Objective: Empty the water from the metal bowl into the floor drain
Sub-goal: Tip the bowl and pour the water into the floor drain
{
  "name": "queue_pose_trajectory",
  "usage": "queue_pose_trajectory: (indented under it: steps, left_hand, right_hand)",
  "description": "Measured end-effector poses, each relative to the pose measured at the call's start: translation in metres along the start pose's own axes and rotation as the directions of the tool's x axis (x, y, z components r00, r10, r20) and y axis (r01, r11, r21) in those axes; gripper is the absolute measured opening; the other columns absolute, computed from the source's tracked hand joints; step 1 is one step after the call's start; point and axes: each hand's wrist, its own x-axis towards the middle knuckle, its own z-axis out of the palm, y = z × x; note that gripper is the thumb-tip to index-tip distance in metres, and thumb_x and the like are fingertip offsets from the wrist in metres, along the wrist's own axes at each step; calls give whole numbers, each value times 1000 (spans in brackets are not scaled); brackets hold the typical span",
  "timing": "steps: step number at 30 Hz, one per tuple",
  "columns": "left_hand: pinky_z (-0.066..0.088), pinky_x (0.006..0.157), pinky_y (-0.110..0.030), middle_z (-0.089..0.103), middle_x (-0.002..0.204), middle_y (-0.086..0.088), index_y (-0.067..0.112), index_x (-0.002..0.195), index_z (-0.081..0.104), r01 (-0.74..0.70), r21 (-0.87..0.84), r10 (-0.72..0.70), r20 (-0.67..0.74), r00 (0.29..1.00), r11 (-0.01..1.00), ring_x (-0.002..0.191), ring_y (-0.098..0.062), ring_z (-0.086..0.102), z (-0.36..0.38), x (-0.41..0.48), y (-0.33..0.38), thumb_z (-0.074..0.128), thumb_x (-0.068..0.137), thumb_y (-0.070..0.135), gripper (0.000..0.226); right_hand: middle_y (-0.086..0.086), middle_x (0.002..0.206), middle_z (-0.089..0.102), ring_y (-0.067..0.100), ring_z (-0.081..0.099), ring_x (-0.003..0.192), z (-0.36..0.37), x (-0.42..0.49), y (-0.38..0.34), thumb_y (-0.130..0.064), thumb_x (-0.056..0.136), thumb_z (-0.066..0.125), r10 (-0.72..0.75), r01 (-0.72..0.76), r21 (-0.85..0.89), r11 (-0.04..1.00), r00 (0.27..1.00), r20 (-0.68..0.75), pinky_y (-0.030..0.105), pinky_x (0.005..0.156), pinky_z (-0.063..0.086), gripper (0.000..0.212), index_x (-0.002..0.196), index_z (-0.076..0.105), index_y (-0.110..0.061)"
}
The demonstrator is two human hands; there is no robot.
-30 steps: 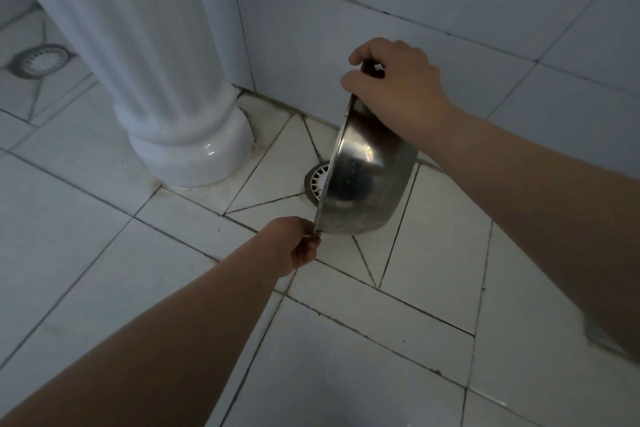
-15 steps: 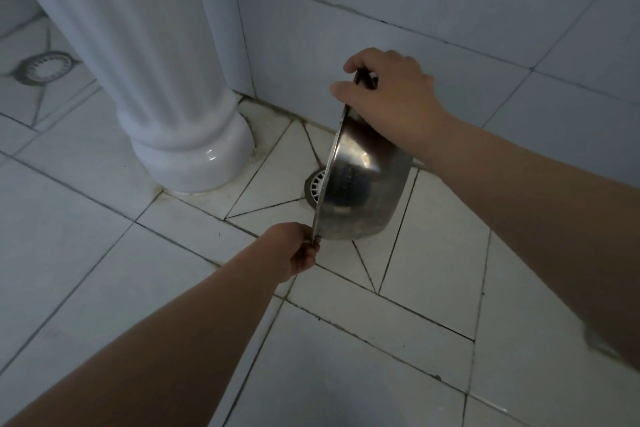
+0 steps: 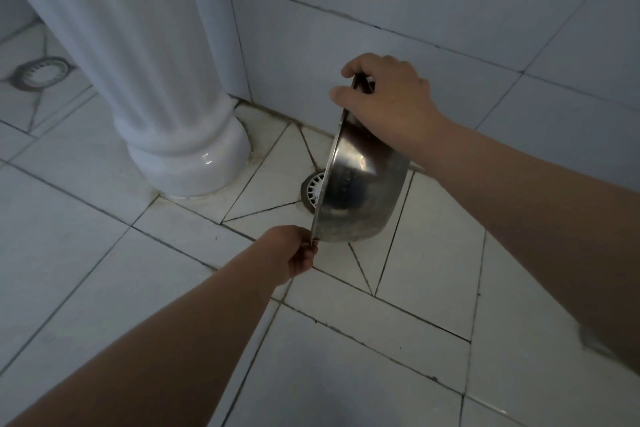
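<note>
One white basin pedestal, then one rigid, light, likely slick metal bowl tipped on edge above one of two floor drains, right hand clamped on its upper rim, left hand pinching the lower; any water is indiscernible.

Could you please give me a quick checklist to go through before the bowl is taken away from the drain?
1. Metal bowl tipped on edge, mouth facing left: ok.
2. Left hand pinching the lower rim: ok.
3. Right hand gripping the upper rim: ok.
4. Bowl over the floor drain: ok.
5. Bowl fully emptied: cannot tell, inside hidden.
6. Water falling or on tiles: cannot tell.
</note>
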Motion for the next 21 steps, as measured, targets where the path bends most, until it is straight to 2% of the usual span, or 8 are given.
queue_pose_trajectory:
  steps: [5,7,10,12,15,18,21]
  left_hand:
    - [39,29,-12,52,34,-5,-3,73,57,3,1,-3,0,1000,1000,23,-8,42,2,2,-1,42,95,5,27]
    - [39,29,-12,52,35,-5,-3,72,56,4,8,-4,5,1000,1000,23,-8,42,2,1,-2,44,94,4,26]
    - [39,29,-12,51,35,-6,-4,68,56,-1,9,1,11,1000,1000,23,-9,41,3,-1,-3,47,92,1,26]
    - [39,29,-11,50,33,-6,-4,67,55,-12,6,12,7,1000,1000,22,-9,40,4,-1,-3,47,92,0,27]
    - [39,30,-11,51,33,-6,-4,69,54,-27,15,27,-3,1000,1000,22,-9,40,4,0,-2,49,92,1,25]
    - [41,32,-13,58,40,-8,-4,72,57,-65,53,66,-11,998,996,27,-9,42,3,0,-2,52,90,2,19]
    - [47,38,-17,62,61,-13,-1,76,59,-101,149,107,-29,994,984,41,-14,48,1,1,-4,57,87,5,13]
  right_hand:
    - [-6,115,54,19,45,118,-5,-2,3,-44,81,56,42,-42,42,998,999,12,32,95,26,37,116,58,-31]
    - [-4,117,55,19,46,118,-9,-5,5,-40,80,56,73,-74,70,995,997,17,37,104,30,38,116,58,-30]
    - [-3,116,58,19,50,114,-15,-10,13,-37,80,55,104,-106,102,989,994,22,42,105,36,35,114,59,-28]
    - [-6,103,57,18,52,106,-18,-13,19,-33,79,57,141,-143,130,981,990,21,43,101,40,32,111,59,-26]
    - [-17,82,46,17,53,92,-24,-16,30,-24,76,59,242,-237,179,955,970,-5,37,90,47,26,102,58,-26]
    - [-8,83,51,23,59,91,-28,-23,46,-15,74,56,356,-331,267,905,933,-50,36,82,50,25,97,54,-24]
    - [-1,82,51,23,57,80,-30,-30,65,-9,74,55,466,-409,359,839,881,-83,31,68,48,27,98,50,-19]
